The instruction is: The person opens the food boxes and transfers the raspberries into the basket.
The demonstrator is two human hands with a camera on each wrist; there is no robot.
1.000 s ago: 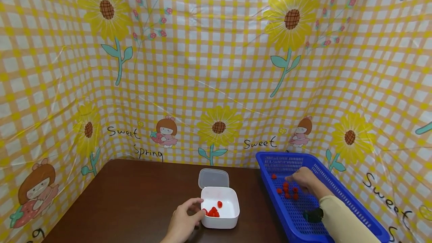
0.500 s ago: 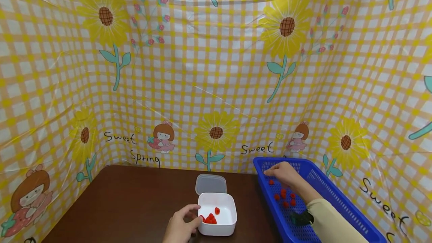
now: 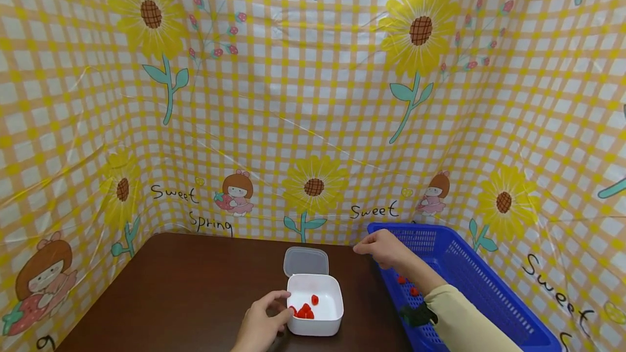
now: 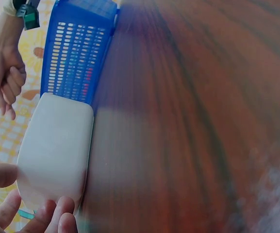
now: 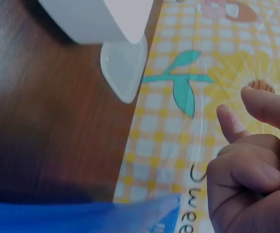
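A small white lidless box (image 3: 332, 324) stands on the dark wooden table, with several red raspberries (image 3: 305, 311) inside. At its left side is my left hand (image 3: 261, 319), fingers and thumb curved against the wall near the rim. The left wrist view shows those fingertips (image 4: 64, 206) at the end of the white box. My right hand (image 3: 386, 249) hovers over the left rim of the blue basket (image 3: 499, 287). In the right wrist view its thumb and forefinger stand apart while the other fingers (image 5: 246, 167) curl inward; I cannot tell whether they hold anything.
A translucent grey lid (image 3: 306, 261) lies behind the box. More raspberries (image 3: 414, 291) lie in the blue basket, partly covered by the right forearm (image 3: 462, 314). A dark device (image 3: 415, 316) is at the right wrist. Checked sunflower sheeting (image 3: 313, 96) hangs around the table.
My right hand has moved left from inside the blue basket to over its left rim. My left hand has stayed at the white box.
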